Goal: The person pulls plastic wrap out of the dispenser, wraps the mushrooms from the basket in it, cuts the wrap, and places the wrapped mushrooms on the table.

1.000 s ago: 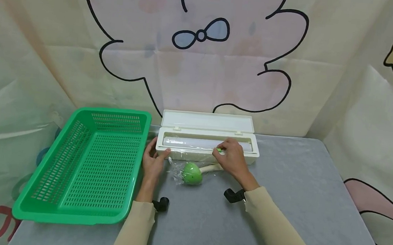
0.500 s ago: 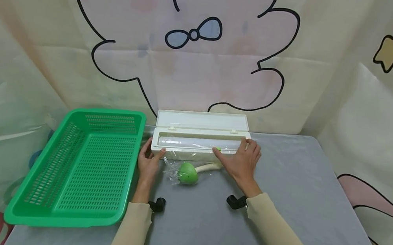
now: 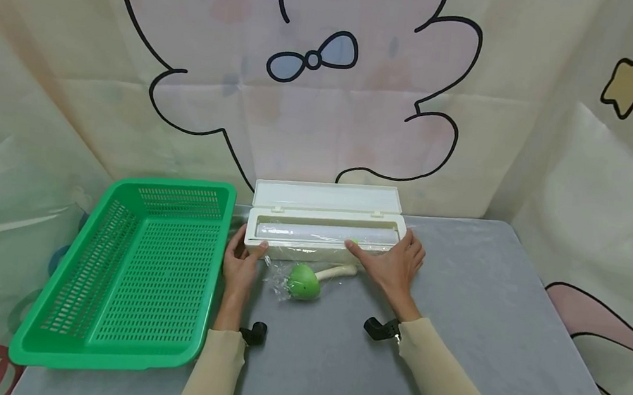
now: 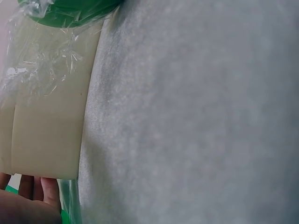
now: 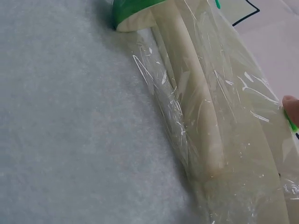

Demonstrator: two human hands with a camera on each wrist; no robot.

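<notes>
A white cling film dispenser [image 3: 324, 246] sits at the back of the table, its lid [image 3: 328, 197] raised and a film roll [image 3: 319, 231] inside. My left hand [image 3: 239, 274] grips its left end, thumb in front and fingers round the side. At the right end my right hand [image 3: 398, 270] holds the box, fingers along the side and thumb on the front edge by a small green cutter slide [image 3: 355, 242]. Clear film hangs over the front. A mushroom-shaped thing with a green cap [image 3: 304, 282] and pale stem [image 5: 191, 79] lies before the box, film over it.
A large green plastic basket [image 3: 203, 314] with slotted walls stands left of the dispenser, close beside my left hand. The grey table [image 3: 471, 314] reaches to the right, and a printed curtain [image 3: 312, 121] hangs behind.
My right hand has let go of the green cutter slide and moved right to hold the dispenser's right end. The left hand keeps its grip on the left end.
</notes>
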